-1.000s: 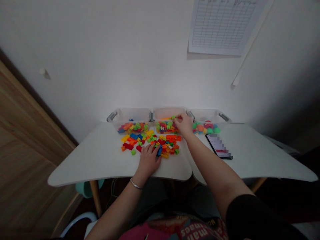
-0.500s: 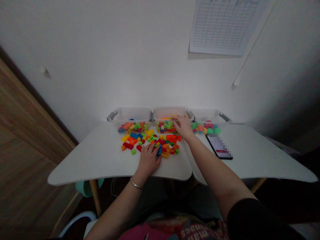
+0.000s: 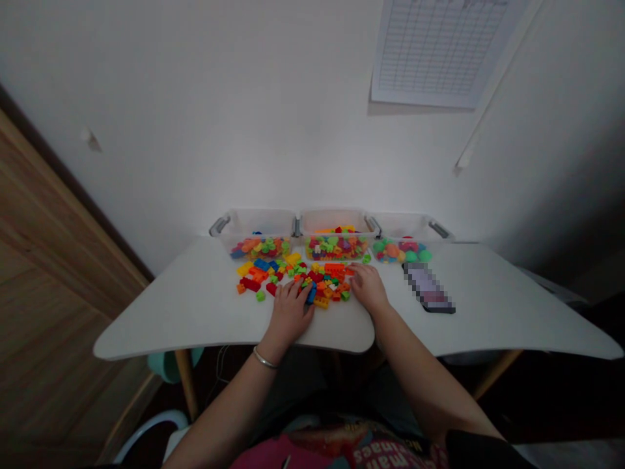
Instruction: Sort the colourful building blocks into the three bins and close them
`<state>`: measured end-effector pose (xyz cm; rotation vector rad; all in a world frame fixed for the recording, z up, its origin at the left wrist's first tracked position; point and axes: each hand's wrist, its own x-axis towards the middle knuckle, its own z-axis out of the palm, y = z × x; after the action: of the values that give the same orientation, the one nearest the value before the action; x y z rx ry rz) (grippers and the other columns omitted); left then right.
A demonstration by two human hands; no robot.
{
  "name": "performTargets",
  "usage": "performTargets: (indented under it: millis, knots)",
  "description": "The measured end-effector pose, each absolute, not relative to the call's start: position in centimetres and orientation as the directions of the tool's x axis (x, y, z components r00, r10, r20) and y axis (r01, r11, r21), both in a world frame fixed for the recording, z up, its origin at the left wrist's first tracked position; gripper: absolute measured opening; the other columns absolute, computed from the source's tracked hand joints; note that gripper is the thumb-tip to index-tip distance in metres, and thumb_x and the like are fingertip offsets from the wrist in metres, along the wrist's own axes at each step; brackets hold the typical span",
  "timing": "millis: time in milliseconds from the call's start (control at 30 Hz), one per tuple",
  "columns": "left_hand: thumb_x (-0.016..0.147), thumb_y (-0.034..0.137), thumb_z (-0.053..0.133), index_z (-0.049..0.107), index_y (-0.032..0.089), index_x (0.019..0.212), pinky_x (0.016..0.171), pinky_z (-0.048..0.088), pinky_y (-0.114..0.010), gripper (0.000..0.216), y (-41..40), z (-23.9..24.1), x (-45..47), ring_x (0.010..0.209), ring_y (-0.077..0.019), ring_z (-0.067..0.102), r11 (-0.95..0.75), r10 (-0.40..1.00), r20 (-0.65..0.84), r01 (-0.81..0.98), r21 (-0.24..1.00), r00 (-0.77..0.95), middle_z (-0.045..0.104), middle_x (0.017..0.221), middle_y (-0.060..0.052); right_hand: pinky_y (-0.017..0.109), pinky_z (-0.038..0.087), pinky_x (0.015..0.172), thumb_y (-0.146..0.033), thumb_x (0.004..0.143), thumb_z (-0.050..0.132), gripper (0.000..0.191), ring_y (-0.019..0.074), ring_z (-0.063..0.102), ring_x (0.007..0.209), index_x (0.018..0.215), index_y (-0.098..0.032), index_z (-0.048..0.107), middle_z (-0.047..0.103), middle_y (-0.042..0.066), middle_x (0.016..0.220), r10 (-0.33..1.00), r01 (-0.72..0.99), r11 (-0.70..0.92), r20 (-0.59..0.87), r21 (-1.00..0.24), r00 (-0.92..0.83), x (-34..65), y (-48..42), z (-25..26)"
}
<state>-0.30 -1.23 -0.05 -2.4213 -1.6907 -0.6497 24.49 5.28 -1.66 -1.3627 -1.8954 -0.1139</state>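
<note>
A heap of small coloured building bricks [image 3: 293, 277] lies on the white table [image 3: 195, 306]. My left hand [image 3: 289, 311] rests flat at the near edge of the heap, fingers spread over a blue brick [image 3: 311, 296]. My right hand [image 3: 368, 286] lies at the heap's right edge, fingers stretched toward the orange and red bricks, nothing visibly held. Behind the heap stand three clear bins: the left bin [image 3: 254, 225], the middle bin [image 3: 332, 221] full of bricks, and the right bin [image 3: 410, 228] with rounder coloured pieces.
A dark phone [image 3: 430, 290] lies on the table to the right of my right hand. A white wall rises just behind the bins, with a printed sheet [image 3: 439, 52] pinned high up. A wooden panel [image 3: 43, 273] stands at the left.
My right hand has pulled back from the middle bin and come down onto the table at the heap's right edge. My left hand has stayed in place.
</note>
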Motion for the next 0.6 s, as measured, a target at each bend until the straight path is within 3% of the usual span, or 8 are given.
performTargets:
  millis: [267,600]
  knots:
    - [0.083,0.031,0.06,0.057,0.023,0.133,0.112,0.032,-0.057,0.051,-1.3,0.0,-0.2,0.129,-0.0326,0.047,-0.367,0.867,0.41,0.919,0.145,0.282,0.056,0.139,-0.012,0.044,0.04,0.108,-0.008,0.079,0.052,0.048,0.0246,0.051,0.12,0.124,-0.02,0.064,0.064,0.007,0.129,0.824,0.88,0.365,0.546,-0.304,-0.154,25.0,4.7,-2.3]
    - [0.084,0.031,0.058,0.055,0.022,0.135,0.112,0.03,-0.058,0.052,-1.3,0.2,-0.3,0.13,-0.0332,0.045,-0.368,0.877,0.387,0.916,0.162,0.284,0.054,0.14,-0.013,0.041,0.045,0.101,-0.012,0.079,0.054,0.036,0.0258,0.056,0.109,0.112,-0.015,0.067,0.066,0.012,0.116,0.818,0.903,0.307,0.568,-0.3,-0.089,24.5,4.0,-1.7]
